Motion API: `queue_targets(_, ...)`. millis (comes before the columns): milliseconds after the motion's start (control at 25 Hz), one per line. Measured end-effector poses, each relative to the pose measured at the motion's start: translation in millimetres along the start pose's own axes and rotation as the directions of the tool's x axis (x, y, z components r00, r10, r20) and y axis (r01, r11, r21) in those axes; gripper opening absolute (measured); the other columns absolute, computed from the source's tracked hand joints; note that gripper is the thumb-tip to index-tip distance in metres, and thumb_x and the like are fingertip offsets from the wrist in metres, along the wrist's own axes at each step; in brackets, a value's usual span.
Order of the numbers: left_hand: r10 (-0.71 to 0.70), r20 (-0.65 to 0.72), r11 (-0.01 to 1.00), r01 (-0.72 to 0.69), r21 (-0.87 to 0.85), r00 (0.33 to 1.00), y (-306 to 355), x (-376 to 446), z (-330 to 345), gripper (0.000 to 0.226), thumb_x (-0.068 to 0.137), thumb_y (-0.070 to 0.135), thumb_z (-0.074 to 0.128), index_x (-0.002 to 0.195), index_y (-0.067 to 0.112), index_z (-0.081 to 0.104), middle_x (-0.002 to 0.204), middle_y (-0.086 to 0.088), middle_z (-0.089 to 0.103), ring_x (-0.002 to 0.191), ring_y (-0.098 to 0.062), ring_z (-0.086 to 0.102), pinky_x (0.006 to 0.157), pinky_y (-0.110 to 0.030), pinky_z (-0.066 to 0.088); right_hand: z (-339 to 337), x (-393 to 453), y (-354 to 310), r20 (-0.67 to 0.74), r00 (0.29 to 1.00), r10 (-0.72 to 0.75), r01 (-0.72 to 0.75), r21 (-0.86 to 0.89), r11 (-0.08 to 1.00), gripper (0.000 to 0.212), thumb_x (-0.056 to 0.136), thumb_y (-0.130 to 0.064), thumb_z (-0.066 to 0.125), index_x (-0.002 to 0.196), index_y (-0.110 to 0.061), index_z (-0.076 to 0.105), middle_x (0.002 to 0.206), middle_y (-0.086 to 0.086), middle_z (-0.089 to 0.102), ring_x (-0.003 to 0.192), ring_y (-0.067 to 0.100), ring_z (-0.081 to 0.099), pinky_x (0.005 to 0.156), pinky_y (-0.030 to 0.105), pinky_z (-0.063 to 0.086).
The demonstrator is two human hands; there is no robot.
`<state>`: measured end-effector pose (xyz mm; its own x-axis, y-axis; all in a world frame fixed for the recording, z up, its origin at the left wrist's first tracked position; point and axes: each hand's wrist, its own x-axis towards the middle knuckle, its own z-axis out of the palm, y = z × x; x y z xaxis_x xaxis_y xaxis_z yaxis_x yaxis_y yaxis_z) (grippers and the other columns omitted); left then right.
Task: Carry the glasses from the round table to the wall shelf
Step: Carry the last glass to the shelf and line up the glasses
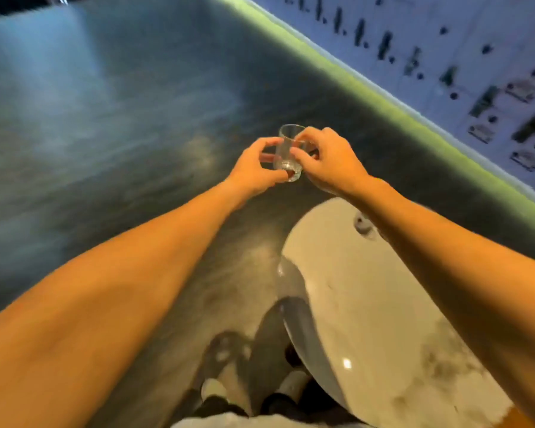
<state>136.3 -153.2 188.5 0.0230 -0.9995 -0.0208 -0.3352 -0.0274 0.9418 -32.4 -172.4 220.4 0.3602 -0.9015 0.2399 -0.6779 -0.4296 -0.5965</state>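
Both hands held one clear glass (288,156) out over the dark floor (105,118): left hand (257,168) fingers curled against its side, right hand (328,162) fingertips pinching it (the round table (368,304) sat below the right forearm).

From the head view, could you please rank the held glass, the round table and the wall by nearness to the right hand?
1. Held glass: in the right hand fingers.
2. Round table: below, nearer the body.
3. Wall: upper right, beyond the floor.

Round table (383,319) — one glass (364,225)
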Motion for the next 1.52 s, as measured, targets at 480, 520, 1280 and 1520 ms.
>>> queue_targets(480, 0.109, -0.518, 0.994, -0.090, 0.062, 0.849, 18.2, -129.3, -430.9, 0.072, 0.070, 0.016, 0.087, 0.132, 0.028, 0.051, 0.119, -0.005, 0.064, 0.108, -0.016, 0.063, 0.073, -0.033, 0.060, 132.2, 139.0, -416.6, 0.052, 0.851, -0.522, 0.510, 0.151, 0.847, 0.020, 0.092, -0.030, 0.062, 0.108, -0.019, 0.063, 0.100, 0.011, 0.067, 0.089, 0.029, 0.062, 0.075, 0.038, 0.051)
queue_targets(520, 0.111, -0.549, 0.994, -0.084, 0.074, 0.829, 13.4, -148.6, -461.9, 0.072, 0.070, 0.018, 0.087, 0.132, 0.030, 0.051, 0.119, -0.003, 0.064, 0.107, -0.014, 0.063, 0.071, -0.028, 0.060, 149.6, 141.7, -447.6, 0.067, 0.832, -0.550, 0.532, 0.185, 0.826, 0.018, 0.093, -0.030, 0.060, 0.108, -0.021, 0.063, 0.100, 0.008, 0.067, 0.088, 0.027, 0.062, 0.072, 0.035, 0.051)
queue_targets(1280, 0.036, -0.996, 0.975, 0.216, 0.052, 0.077, -90.0, -454.8, -882.7, 0.065, 0.064, 0.021, 0.091, 0.118, 0.035, 0.058, 0.108, 0.002, 0.070, 0.098, -0.014, 0.070, 0.077, -0.033, 0.061, 478.4, 150.5, -964.5, 0.120, 0.161, -0.980, 0.711, 0.675, 0.200, 0.009, 0.088, -0.033, 0.059, 0.082, -0.040, 0.061, 0.087, -0.009, 0.066, 0.074, 0.012, 0.065, 0.059, 0.020, 0.048)
queue_targets(1520, 0.050, -0.975, 0.957, 0.291, -0.016, -0.218, -107.8, -587.6, -956.8, 0.068, 0.059, 0.027, 0.093, 0.115, 0.040, 0.056, 0.106, 0.004, 0.070, 0.091, -0.010, 0.071, 0.069, -0.027, 0.061, 553.3, 64.9, -1117.4, 0.018, -0.040, -0.999, 0.641, 0.767, -0.011, 0.009, 0.084, -0.033, 0.056, 0.079, -0.038, 0.062, 0.077, -0.010, 0.067, 0.073, 0.010, 0.062, 0.065, 0.026, 0.047)
